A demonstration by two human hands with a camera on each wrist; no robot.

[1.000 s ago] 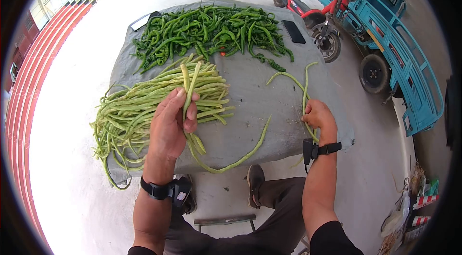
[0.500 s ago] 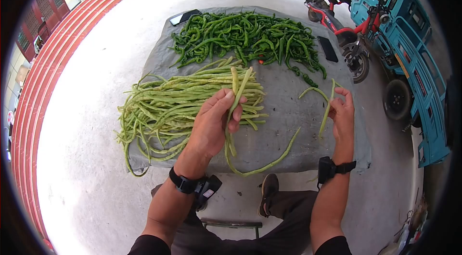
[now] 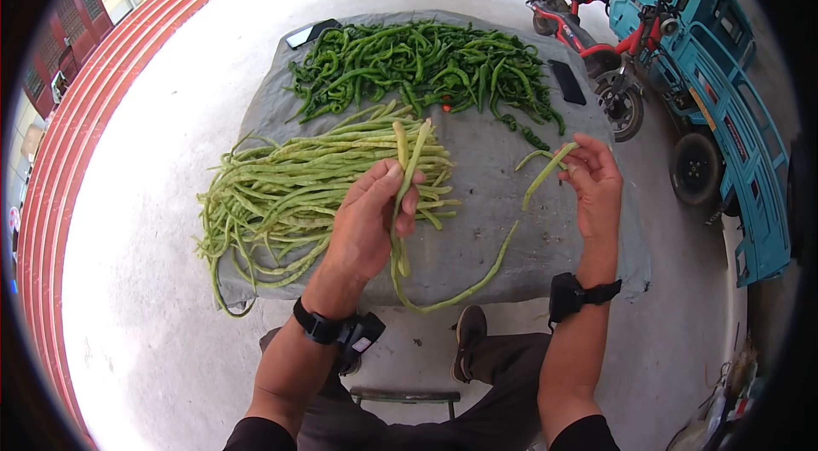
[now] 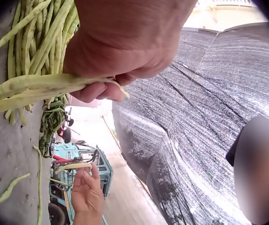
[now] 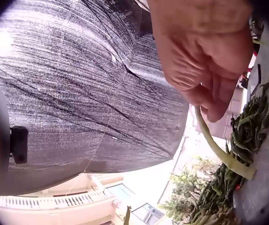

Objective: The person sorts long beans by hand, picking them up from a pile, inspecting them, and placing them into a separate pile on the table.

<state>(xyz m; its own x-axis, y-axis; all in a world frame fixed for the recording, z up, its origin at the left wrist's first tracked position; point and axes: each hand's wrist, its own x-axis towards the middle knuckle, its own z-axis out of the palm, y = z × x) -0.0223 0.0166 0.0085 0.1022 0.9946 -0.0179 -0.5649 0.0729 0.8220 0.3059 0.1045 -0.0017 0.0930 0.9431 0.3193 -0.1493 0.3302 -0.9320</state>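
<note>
My left hand [image 3: 368, 208] grips a few pale green long beans [image 3: 415, 153], their upper ends sticking out above the thumb. Below this hand, one long bean [image 3: 464, 291] curves off to the right over the cloth's front edge. On the right, my right hand [image 3: 595, 183] pinches a long bean [image 3: 544, 180] near its upper end between thumb and fingertips. That bean slants down to the left, and its free end shows in the right wrist view [image 5: 223, 154]. A big pile of long beans [image 3: 290, 191] lies left of and behind my left hand.
Green peppers [image 3: 409, 68] are heaped along the far side of the grey cloth [image 3: 486, 229]. A black phone [image 3: 567, 81] and a white-and-black flat object [image 3: 312, 34] flank them. Another long bean [image 3: 527, 156] lies near my right hand. Beyond stand a red scooter [image 3: 588, 38] and a blue cargo tricycle [image 3: 724, 110].
My right hand has lifted its bean from the cloth's right side and moved it up, tilting the bean from upright to slanted. The left hand keeps its hold while the head view shifts.
</note>
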